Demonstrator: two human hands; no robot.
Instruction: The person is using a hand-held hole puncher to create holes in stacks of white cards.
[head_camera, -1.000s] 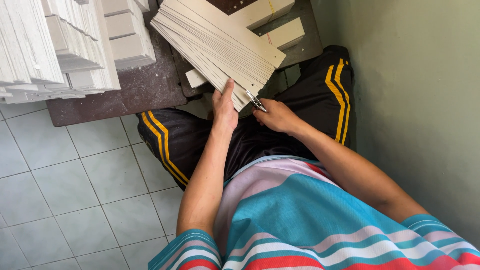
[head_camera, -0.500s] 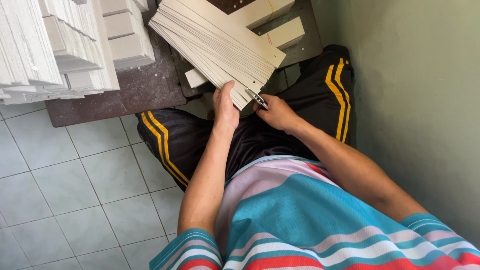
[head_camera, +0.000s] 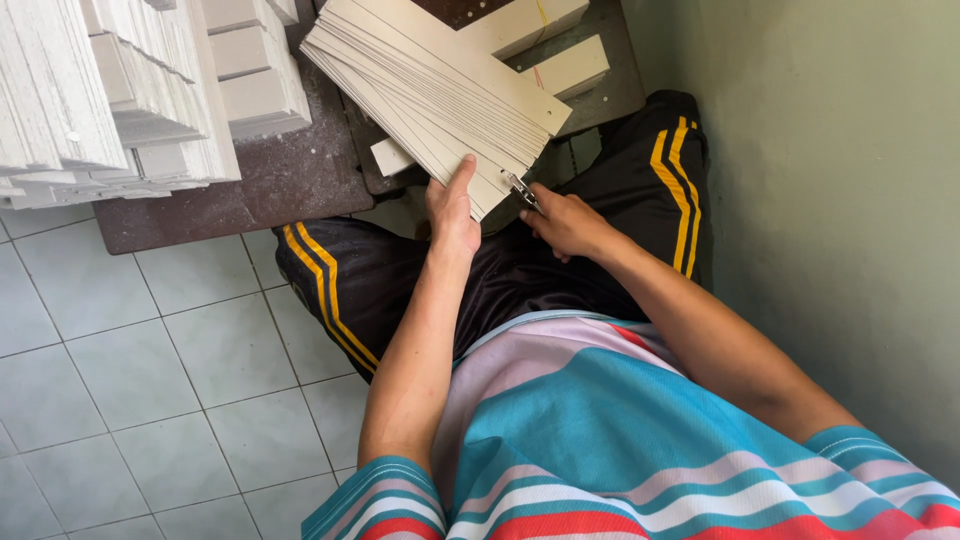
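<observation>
A fanned stack of long cream card strips (head_camera: 435, 85) lies slanted over a dark low table. My left hand (head_camera: 452, 210) grips the near end of the stack, thumb laid on top. My right hand (head_camera: 565, 222) is closed on a small metal tool (head_camera: 520, 188) whose tip touches the stack's near right edge. Both hands rest above my lap in black trousers with yellow stripes.
Tall piles of white card pieces (head_camera: 110, 90) fill the dark brown table (head_camera: 270, 185) at the left. Cream blocks (head_camera: 545, 45) lie behind the stack. A pale green wall (head_camera: 830, 200) stands close on the right. Grey floor tiles (head_camera: 150, 400) spread at lower left.
My left thumb has shifted slightly up onto the strips. The right hand and tool stay at the stack's edge, almost unmoved.
</observation>
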